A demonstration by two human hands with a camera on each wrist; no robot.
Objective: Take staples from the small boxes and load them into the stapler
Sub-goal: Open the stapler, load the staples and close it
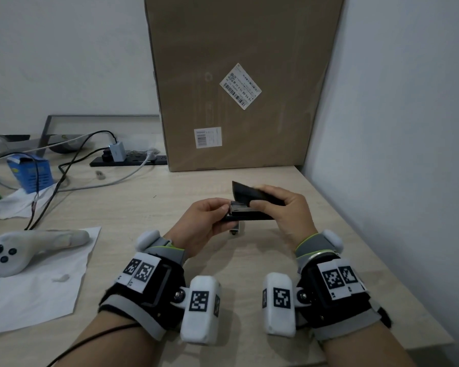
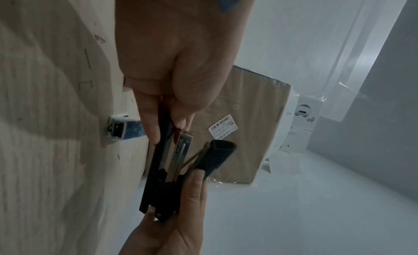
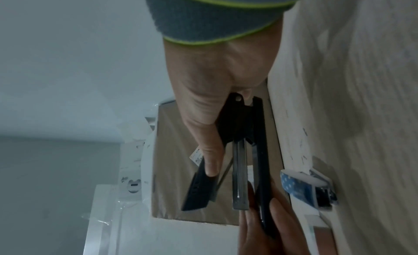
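Observation:
A black stapler [image 1: 249,217] is held above the table with its top cover [image 1: 247,193] swung up, baring the silver magazine [image 1: 238,207]. My left hand [image 1: 223,217] pinches the stapler's front end, thumb on top. My right hand [image 1: 260,202] grips the hinge end, with its thumb [image 3: 211,167] pressed on the raised cover [image 3: 196,189]. In the left wrist view the magazine [image 2: 181,148] stands apart from the cover [image 2: 218,156]. I cannot tell whether staples lie in it. A small blue-and-white staple box [image 2: 122,129] sits open on the table just below the hands.
A tall cardboard box [image 1: 236,83] stands against the wall behind the hands. At back left are a power strip [image 1: 127,158], cables and a blue carton [image 1: 29,173]. A white controller [image 1: 24,250] lies on a paper sheet [image 1: 37,295]. The right table edge meets the wall.

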